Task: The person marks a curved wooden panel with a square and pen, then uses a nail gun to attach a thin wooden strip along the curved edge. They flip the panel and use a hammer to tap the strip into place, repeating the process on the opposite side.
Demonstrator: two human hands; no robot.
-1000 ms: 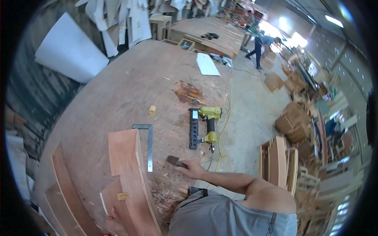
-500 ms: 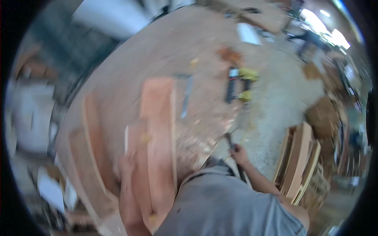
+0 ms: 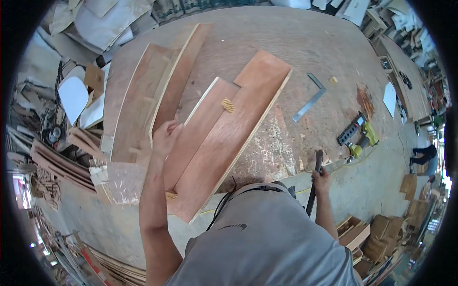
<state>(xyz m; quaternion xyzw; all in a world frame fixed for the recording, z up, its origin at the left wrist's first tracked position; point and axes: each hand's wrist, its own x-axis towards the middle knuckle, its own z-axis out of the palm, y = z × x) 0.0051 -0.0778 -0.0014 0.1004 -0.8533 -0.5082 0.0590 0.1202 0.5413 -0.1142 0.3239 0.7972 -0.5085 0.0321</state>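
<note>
My left hand point(image 3: 166, 137) is closed at the left edge of a reddish plywood board point(image 3: 202, 112), its fingers curled against that edge. This narrower board lies along a longer plywood panel point(image 3: 238, 124) with a light edge strip. A small striped wood block point(image 3: 228, 106) sits on the boards, and another block point(image 3: 171, 195) shows at their near end. Off the table's front edge, on the right, my right hand point(image 3: 321, 180) is wrapped round a dark hammer point(image 3: 318, 162), head upward. To the left of my left hand stands a joined pair of long curved plywood pieces point(image 3: 164, 90).
On the worktable point(image 3: 267, 31) lie a metal try square point(image 3: 310, 102), a small wood scrap point(image 3: 333, 79) and a yellow-and-black nail gun point(image 3: 360, 136). Stacked wood pieces point(image 3: 355, 233) are on the floor at the right. A person point(image 3: 423, 155) is far off at the right.
The view has swung, so the boards now slant to the right and the table appears wider. My right hand still holds the hammer; my left hand remains at the board's left edge.
</note>
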